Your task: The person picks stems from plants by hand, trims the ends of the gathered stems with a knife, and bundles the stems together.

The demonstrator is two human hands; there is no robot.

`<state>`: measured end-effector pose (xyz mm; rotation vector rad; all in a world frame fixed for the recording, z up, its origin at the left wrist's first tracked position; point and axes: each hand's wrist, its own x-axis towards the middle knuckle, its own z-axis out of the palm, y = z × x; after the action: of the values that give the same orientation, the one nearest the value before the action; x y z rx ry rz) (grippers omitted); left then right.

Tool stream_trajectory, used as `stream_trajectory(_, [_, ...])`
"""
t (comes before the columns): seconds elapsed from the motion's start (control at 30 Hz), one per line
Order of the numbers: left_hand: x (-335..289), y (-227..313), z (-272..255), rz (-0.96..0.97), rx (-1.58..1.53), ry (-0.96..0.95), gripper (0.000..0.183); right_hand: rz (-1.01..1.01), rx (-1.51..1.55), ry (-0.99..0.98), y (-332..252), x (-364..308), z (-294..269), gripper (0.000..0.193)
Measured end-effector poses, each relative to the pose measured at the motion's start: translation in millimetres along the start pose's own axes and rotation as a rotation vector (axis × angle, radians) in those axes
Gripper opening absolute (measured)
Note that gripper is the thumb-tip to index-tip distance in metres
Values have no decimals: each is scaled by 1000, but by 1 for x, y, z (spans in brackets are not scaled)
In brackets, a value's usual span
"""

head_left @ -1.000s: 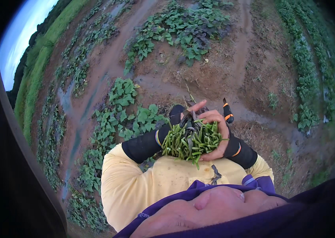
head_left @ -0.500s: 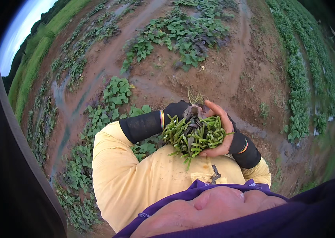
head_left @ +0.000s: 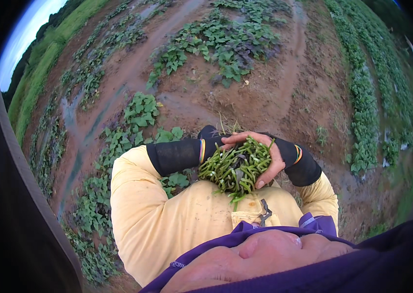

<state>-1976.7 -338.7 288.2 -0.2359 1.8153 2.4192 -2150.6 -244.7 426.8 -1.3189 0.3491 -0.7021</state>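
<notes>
A thick bundle of cut green stems (head_left: 235, 168), their cut ends turned up toward me, is held in front of my belly. Some dark, wilted leaf shows among the stems. My right hand (head_left: 271, 158) curves round the bundle's far and right sides, with the fingers across the top edge and the thumb on the near right side. From the left, my forearm in a black sleeve (head_left: 174, 157) runs up to the bundle. My left hand is hidden behind the stems, so its fingers do not show.
Leafy green and purplish vines (head_left: 140, 111) grow at left, with another patch (head_left: 235, 44) ahead. Between them lies wet brown soil (head_left: 191, 90) with a puddled furrow (head_left: 86, 136). Denser crop rows (head_left: 362, 107) stand at right. Grass (head_left: 40, 78) borders the far left.
My right hand has turned and slid further over the far side of the bundle, its fingers now lying across it. The stems look more bunched together, and the bundle has tipped slightly.
</notes>
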Motion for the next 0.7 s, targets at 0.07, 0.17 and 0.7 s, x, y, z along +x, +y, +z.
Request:
stream_trajectory(0.07, [-1,0,5,7,31,-17,34,-154,-387,-93,0,1,-6,90])
stream_trajectory(0.17, [-2,-1,8,23,86,-31,34,-186,-405,-18,2,-1,1,82])
stream_trajectory(0.7, [-114,120,55,341,661,230,99,-360,-361,220,21,-37,9,71])
